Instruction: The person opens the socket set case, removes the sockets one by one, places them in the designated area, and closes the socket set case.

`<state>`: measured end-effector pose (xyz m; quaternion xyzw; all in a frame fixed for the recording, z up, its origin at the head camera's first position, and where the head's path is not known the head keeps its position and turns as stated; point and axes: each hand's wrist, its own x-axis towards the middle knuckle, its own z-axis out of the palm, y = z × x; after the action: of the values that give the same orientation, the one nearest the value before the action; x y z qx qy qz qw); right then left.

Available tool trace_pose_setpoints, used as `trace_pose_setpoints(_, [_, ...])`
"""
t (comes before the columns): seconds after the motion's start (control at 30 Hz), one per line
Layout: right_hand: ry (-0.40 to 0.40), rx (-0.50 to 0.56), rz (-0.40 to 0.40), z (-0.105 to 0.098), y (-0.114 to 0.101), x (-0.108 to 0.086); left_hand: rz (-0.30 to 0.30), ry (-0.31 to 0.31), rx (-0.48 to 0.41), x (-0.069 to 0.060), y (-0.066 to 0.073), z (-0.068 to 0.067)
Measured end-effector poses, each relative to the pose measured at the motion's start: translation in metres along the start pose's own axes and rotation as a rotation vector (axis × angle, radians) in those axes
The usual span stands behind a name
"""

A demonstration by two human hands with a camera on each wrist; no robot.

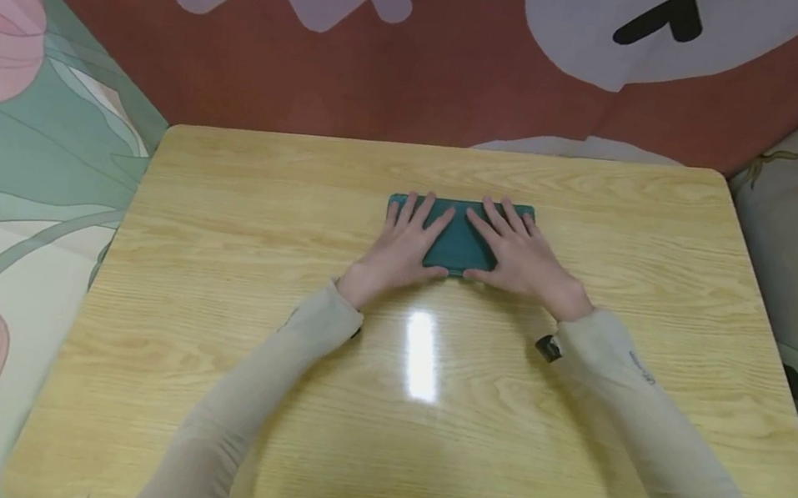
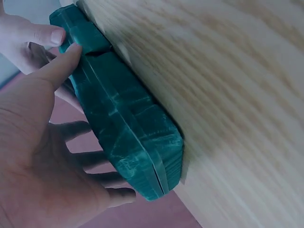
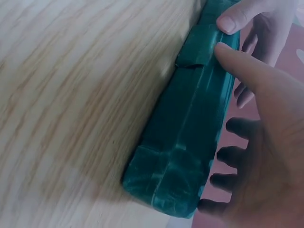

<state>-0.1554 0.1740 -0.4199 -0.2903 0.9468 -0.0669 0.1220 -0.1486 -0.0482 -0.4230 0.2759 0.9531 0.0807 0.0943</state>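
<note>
From here I see a flat green box point(image 1: 462, 245) on the far middle part of the wooden counter point(image 1: 219, 234). The left grip point(image 1: 401, 247) touches its left half, the right grip point(image 1: 525, 259) its right half. Both are released, fingers spread, thumbs at its near edge.

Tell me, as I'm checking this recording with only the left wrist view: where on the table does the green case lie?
Observer: In the head view, the green case lies toward the far side of the table, away from the person.
Operator: How is the right hand set on it?
Observer: The head view shows the right hand with its fingers spread over the top of the case.
Operator: Any glare on the table?
Observer: Yes, a bright patch shows between the two pale sleeves.
</note>
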Motion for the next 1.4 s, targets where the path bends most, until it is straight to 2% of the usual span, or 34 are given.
trace_pose_setpoints(0.23, [0.015, -0.054, 0.007, 0.002, -0.006, 0.002, 0.018, -0.03, 0.12, 0.001, -0.001, 0.003])
trace_pose_setpoints(0.4, [0.014, -0.067, 0.018, 0.006, -0.007, 0.003, 0.027, -0.048, 0.168, 0.002, -0.006, 0.005])
trace_pose_setpoints(0.53, [0.01, -0.077, 0.03, 0.008, -0.007, 0.004, 0.039, -0.056, 0.185, 0.003, -0.008, 0.004])
trace_pose_setpoints(0.7, [-0.005, -0.083, 0.046, 0.013, -0.009, 0.004, 0.057, -0.05, 0.158, 0.004, -0.008, 0.004])
trace_pose_setpoints(0.8, [0.016, -0.071, 0.058, 0.015, -0.011, 0.004, 0.066, -0.037, 0.158, 0.003, -0.007, 0.002])
trace_pose_setpoints(0.9, [0.065, -0.085, 0.06, 0.016, -0.016, 0.004, 0.077, -0.029, 0.168, 0.003, -0.006, -0.001])
trace_pose_setpoints(1.03, [0.173, -0.164, 0.035, 0.021, -0.025, 0.005, 0.088, -0.049, 0.177, 0.006, -0.007, -0.006])
trace_pose_setpoints(1.2, [0.333, -0.283, 0.04, 0.024, -0.037, 0.011, 0.089, -0.077, 0.14, 0.013, -0.01, -0.017])
trace_pose_setpoints(1.3, [0.402, -0.366, 0.046, 0.025, -0.045, 0.013, 0.091, -0.106, 0.108, 0.014, -0.011, -0.022])
trace_pose_setpoints(1.4, [0.454, -0.494, 0.041, 0.027, -0.052, 0.014, 0.097, -0.116, 0.096, 0.014, -0.011, -0.023])
